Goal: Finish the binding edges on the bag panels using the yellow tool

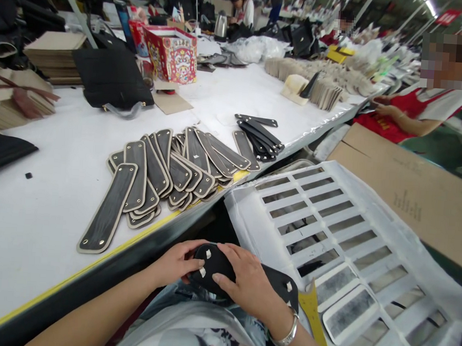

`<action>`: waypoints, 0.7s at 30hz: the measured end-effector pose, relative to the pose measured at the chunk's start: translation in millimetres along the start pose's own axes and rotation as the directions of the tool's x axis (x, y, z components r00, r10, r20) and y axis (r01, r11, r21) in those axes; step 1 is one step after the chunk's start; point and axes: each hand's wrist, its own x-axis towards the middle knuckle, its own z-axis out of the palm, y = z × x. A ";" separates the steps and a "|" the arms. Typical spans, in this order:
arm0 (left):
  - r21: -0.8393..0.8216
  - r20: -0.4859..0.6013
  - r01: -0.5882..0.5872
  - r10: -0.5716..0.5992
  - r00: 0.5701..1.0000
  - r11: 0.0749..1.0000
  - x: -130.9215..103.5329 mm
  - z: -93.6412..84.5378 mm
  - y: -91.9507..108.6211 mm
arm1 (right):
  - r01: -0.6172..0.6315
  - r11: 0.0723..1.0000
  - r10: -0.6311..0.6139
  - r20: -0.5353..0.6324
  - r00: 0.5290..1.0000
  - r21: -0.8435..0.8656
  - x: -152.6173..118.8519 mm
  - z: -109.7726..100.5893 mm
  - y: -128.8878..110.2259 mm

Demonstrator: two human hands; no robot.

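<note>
Where the view is nearest, just below the table edge and above the lap, a black leather strap piece (224, 265) with small pale tabs is gripped by both hands. The left hand (177, 261) is curled around its rounded left end, thumb on top. The right hand (249, 285), a silver bracelet (289, 332) at its wrist, is laid over the middle, fingers pressed down on it. To the right, a white slotted tray (330, 222) is seen, with a yellow tool (313, 310) at its near edge. On the white table (33, 222) beyond, a fanned pile of beige-edged dark strips (163, 173) is spread, then a smaller stack of black strips (259, 135). Farther back, a black bag (111, 77) and a red printed box (172, 53) are set. At far right, another person in a red apron (409, 109) is seated.
</note>
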 end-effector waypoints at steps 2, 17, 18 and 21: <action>0.002 -0.016 0.011 -0.011 1.000 1.000 -0.5 2.4 -1.0 | -0.062 0.998 0.062 -0.025 0.998 0.007 3.6 0.9 -2.7; 0.077 -0.141 0.086 -0.075 0.987 0.993 2.2 14.5 1.5 | -0.114 0.992 0.104 0.154 0.983 0.053 0.0 -29.5 35.8; 0.087 -0.138 0.103 -0.090 0.986 0.991 2.2 12.5 1.6 | -0.126 0.991 0.118 0.150 0.982 0.042 -6.6 -33.3 42.3; 0.243 -0.095 0.075 -0.053 0.994 0.967 2.5 0.2 6.7 | -0.204 0.978 0.198 0.141 0.970 0.031 -29.0 -43.4 61.1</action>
